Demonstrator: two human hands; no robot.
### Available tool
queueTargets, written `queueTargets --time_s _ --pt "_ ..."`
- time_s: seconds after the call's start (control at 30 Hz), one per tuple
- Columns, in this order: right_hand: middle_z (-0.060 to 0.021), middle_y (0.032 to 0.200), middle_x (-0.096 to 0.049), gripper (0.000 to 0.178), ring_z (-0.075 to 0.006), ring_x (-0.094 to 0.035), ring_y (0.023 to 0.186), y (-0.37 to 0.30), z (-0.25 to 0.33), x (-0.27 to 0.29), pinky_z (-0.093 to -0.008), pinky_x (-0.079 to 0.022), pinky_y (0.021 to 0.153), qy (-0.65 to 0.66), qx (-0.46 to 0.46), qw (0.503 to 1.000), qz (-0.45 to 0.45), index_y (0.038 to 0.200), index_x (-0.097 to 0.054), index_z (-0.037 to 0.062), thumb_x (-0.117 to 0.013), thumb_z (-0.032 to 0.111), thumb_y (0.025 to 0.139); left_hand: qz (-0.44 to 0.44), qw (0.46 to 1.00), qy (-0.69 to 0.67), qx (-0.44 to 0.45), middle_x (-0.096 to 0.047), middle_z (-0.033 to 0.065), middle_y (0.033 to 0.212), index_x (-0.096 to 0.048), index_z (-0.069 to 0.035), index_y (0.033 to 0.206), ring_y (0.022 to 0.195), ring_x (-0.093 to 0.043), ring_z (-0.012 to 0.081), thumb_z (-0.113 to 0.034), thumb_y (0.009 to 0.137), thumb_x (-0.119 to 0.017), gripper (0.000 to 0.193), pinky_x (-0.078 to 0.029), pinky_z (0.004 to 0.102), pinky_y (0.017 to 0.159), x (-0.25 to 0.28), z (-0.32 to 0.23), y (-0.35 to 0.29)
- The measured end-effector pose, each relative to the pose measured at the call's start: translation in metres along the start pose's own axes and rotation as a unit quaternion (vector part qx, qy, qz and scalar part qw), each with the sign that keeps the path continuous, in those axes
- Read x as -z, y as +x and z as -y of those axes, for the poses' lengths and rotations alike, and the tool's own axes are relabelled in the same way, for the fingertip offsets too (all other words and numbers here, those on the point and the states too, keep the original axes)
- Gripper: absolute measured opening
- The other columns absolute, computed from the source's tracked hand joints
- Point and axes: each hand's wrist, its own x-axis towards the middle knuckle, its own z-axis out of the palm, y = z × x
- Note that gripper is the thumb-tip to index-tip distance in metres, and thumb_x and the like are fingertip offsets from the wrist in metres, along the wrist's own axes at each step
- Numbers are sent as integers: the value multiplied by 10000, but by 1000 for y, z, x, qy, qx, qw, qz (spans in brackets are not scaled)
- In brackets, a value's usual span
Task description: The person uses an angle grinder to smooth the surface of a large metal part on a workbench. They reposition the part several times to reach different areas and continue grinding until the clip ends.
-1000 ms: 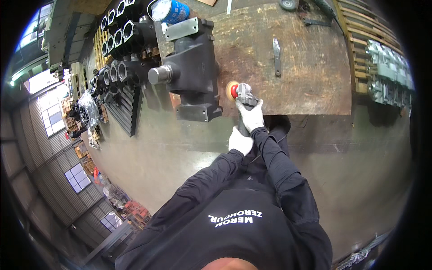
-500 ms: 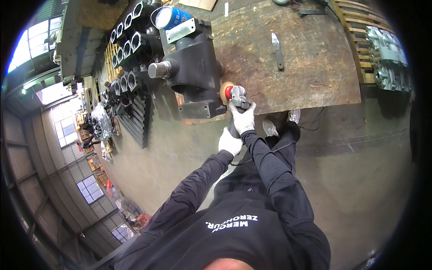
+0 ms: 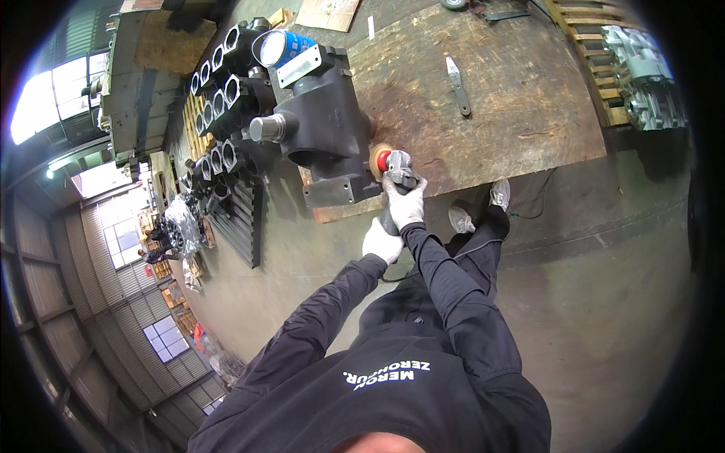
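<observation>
Both of my hands wear white gloves and hold one angle grinder (image 3: 398,172) with a red backing pad and a tan disc (image 3: 377,162). My left hand (image 3: 383,241) is wrapped round the rear of its body. Farther forward, my right hand (image 3: 406,204) grips it just behind the metal head. The disc stands on edge at the right side of a large black cast metal part (image 3: 326,124); whether it touches cannot be made out. That casting has pale machined flanges, a round opening and a silver stub on its left.
A worn wooden board (image 3: 521,113) lies under the casting, with a putty knife (image 3: 458,87) on it. Behind the casting is a blue can (image 3: 281,48). Rows of black castings (image 3: 219,98) fill the left. Silver castings (image 3: 642,75) sit by a pallet at right. The cord trails past my legs.
The view has shifted slightly, so the background sits a little differently. Both hands keep their grip on the grinder, and its disc remains beside the casting.
</observation>
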Motion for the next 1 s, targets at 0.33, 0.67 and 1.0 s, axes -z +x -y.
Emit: queueTargets --time_s 0.33,0.67,1.0 --pt "-264 1330 -563 897 -352 -575 1232 5 -6 -4 -426 -437 1062 -6 -9 1000 -21 1408 -349 7 -845 446 804 21 1000 22 -2 -672 304 1137 -530 40 1239 1115 -656 430 -357 760 -763 664 -521 439 939 3 2 4" --pt "-285 1328 -571 907 -375 -591 1228 5 0 1 -437 -452 1049 -7 -10 1000 -23 1401 -351 14 -840 475 792 21 1000 18 -9 -679 296 1111 -532 28 1187 1089 -663 431 -375 728 -773 657 -522 442 929 -9 10 19" --pt "-292 1392 -530 1067 -377 -560 1285 -1 6 1 -422 -433 1086 -7 6 1000 -1 1491 -272 -38 -867 462 760 13 1000 5 6 -672 288 1148 -527 36 1255 1125 -655 418 -377 758 -766 689 -514 429 951 -1 4 3"
